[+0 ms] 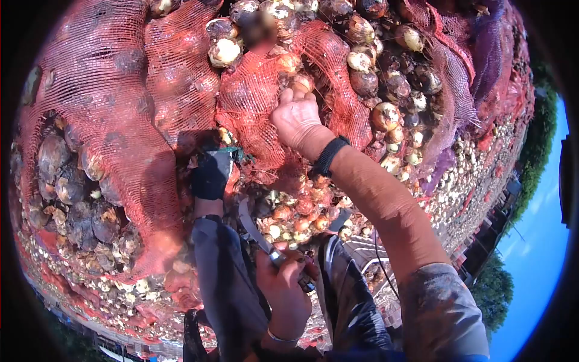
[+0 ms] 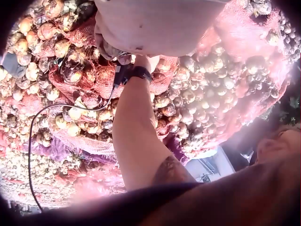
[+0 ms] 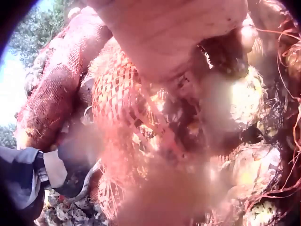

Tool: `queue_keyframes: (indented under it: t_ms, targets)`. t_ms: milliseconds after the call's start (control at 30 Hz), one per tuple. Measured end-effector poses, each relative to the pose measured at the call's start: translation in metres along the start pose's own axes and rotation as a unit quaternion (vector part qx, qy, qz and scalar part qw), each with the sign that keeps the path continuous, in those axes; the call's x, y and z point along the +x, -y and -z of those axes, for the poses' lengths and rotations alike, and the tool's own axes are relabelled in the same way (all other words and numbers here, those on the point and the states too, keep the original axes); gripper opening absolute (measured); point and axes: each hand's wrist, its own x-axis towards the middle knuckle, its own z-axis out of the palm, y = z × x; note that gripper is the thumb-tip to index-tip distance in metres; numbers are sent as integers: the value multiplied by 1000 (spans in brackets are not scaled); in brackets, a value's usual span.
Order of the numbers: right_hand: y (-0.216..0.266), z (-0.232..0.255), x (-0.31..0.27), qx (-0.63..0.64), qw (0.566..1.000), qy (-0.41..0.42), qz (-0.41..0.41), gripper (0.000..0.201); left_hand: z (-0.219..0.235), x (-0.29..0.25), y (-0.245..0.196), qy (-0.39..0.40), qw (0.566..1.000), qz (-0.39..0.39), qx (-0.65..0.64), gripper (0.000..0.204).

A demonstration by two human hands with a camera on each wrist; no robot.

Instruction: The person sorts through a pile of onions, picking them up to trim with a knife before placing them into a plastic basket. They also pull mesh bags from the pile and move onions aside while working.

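Observation:
My right hand (image 1: 295, 117) grips the torn edge of a red mesh bag (image 1: 247, 108) with its fingers curled. Brown and white onions (image 1: 301, 82) show through the bag's opening, right by the knuckles. In the right wrist view the palm (image 3: 174, 33) fills the top, with orange-red netting (image 3: 115, 89) stretched below it; the fingertips are hidden or blurred. Lower down, between the knees, my left hand (image 1: 283, 298) holds a sickle (image 1: 252, 223) by its handle, the curved blade pointing up and away. Only the back part of that hand (image 2: 150, 23) shows in the left wrist view.
Large filled mesh bags (image 1: 102, 78) lie to the left, and a purple mesh sack (image 1: 449, 96) lies on the right. Loose onions (image 1: 307, 208) spread around a dark shoe (image 1: 211, 172). A thin black cable (image 2: 32, 141) hangs from the right wrist.

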Motion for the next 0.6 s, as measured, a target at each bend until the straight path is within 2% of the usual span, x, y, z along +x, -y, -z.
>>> queue_keyframes:
  t_ms: [33,100,133,167,233,267,300,367,433,467,500,533,567,600]
  targets:
    - [-1,-12,0,-6,1000,0,-1,35,1,-1,-1,7,1000,-6,3,26]
    - [-6,-55,4,24,981,-177,73,43,0,-2,-2,12,1000,-14,6,26]
    - [-5,-59,7,88,993,-78,29,47,-2,-4,-4,11,1000,-5,-2,26]
    - [1,-70,12,93,992,-80,30,47,-2,-5,-6,9,1000,3,-8,26]
    - [11,-81,23,111,992,-8,-66,45,-7,-4,-13,9,1000,-11,-8,27]
    - [5,-79,35,114,991,44,-46,41,-9,-4,-14,12,1000,-16,-9,28]
    - [-5,-82,35,114,993,24,-3,43,-10,-6,-13,12,1000,-16,-9,29]
    - [-19,-56,17,169,982,81,5,45,-9,-8,-4,-3,1000,1,25,30]
    - [-27,-53,-20,249,967,46,4,51,-19,-8,0,8,1000,-4,26,30]
    - [-33,-56,-52,329,944,14,-20,57,-24,-10,1,2,999,12,48,31]
    - [-46,-48,-95,348,937,5,2,61,-28,-9,6,6,998,1,56,32]
    - [-61,-68,-137,389,920,-39,23,59,-31,-9,12,17,997,9,79,30]
    - [-74,-71,-182,419,908,19,-21,58,-32,-9,14,25,994,12,103,27]
    - [-87,-101,-232,444,895,-42,-27,58,-37,-12,13,43,992,18,120,27]
